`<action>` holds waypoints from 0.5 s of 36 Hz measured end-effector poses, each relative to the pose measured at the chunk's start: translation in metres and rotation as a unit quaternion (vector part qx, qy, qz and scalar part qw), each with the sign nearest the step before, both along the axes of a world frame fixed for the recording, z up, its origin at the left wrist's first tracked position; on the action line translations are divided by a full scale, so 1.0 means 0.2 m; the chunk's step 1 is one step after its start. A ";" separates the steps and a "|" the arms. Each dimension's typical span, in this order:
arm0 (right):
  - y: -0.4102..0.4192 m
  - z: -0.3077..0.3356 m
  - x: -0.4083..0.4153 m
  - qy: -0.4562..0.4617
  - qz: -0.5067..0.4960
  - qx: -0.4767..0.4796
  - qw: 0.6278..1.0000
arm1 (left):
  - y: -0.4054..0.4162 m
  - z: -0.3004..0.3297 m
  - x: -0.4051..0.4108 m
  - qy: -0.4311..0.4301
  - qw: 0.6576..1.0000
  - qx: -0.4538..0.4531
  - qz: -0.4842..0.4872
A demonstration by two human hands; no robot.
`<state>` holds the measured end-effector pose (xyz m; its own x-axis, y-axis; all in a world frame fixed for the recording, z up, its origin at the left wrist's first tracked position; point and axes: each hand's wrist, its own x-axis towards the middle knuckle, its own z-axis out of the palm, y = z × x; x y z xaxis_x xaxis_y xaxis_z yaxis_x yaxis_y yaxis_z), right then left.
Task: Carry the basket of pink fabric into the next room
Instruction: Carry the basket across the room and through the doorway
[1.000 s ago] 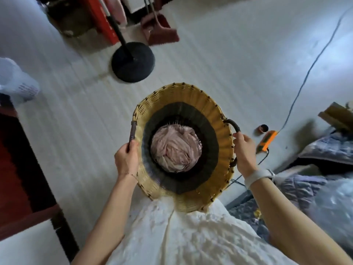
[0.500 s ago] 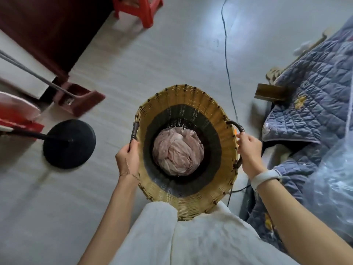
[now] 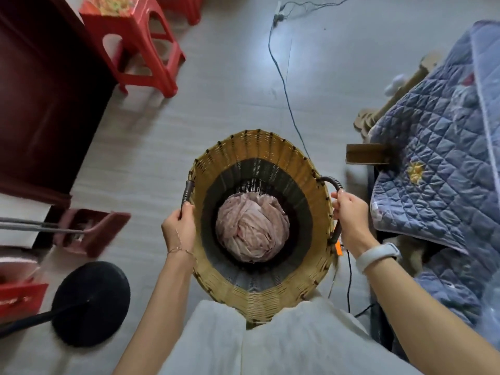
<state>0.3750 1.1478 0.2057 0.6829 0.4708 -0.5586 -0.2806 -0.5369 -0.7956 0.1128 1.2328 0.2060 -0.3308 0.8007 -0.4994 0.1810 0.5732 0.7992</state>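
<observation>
A round woven basket (image 3: 259,150), tan at the rim with a dark band inside, hangs in front of my body above the floor. A bundle of pink fabric (image 3: 251,228) lies at its bottom. My left hand (image 3: 180,228) grips the dark handle on the basket's left side. My right hand (image 3: 351,215) grips the dark handle on the right side; a white band sits on that wrist.
Red plastic stools (image 3: 135,41) and a dark wooden cabinet (image 3: 40,98) stand to the left. A dustpan (image 3: 92,231) and a black round stand base (image 3: 92,301) lie at lower left. A blue quilted bed (image 3: 438,158) fills the right. A cable (image 3: 284,85) runs across the grey floor ahead.
The view has swung round: the black base and dustpan slid to the lower left, the red stools and bed came into view. Both hands keep their hold on the basket handles.
</observation>
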 end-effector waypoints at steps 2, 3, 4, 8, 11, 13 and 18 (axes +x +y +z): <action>0.18 -0.01 0.11 0.008 0.002 0.004 1.000 | 0.18 0.00 0.11 0.003 1.000 0.004 0.011; 0.27 -0.01 0.17 0.009 0.005 0.003 1.000 | 0.27 0.00 0.17 0.005 1.000 0.005 0.018; 0.36 -0.01 0.23 0.008 0.006 0.004 1.000 | 0.37 0.01 0.23 0.009 1.000 0.006 0.018; 0.67 0.00 0.44 0.002 0.001 -0.002 1.000 | 0.73 0.07 0.47 0.017 1.000 0.024 -0.010; 0.86 0.01 0.58 0.008 -0.007 -0.008 1.000 | 0.95 0.11 0.63 0.023 0.999 0.035 -0.027; 0.97 0.02 0.67 0.014 -0.010 -0.002 1.000 | 1.09 0.12 0.73 0.024 0.998 0.042 -0.027; 1.26 0.03 0.88 -0.010 -0.042 0.000 0.999 | 1.44 0.12 0.96 0.033 0.997 0.047 -0.050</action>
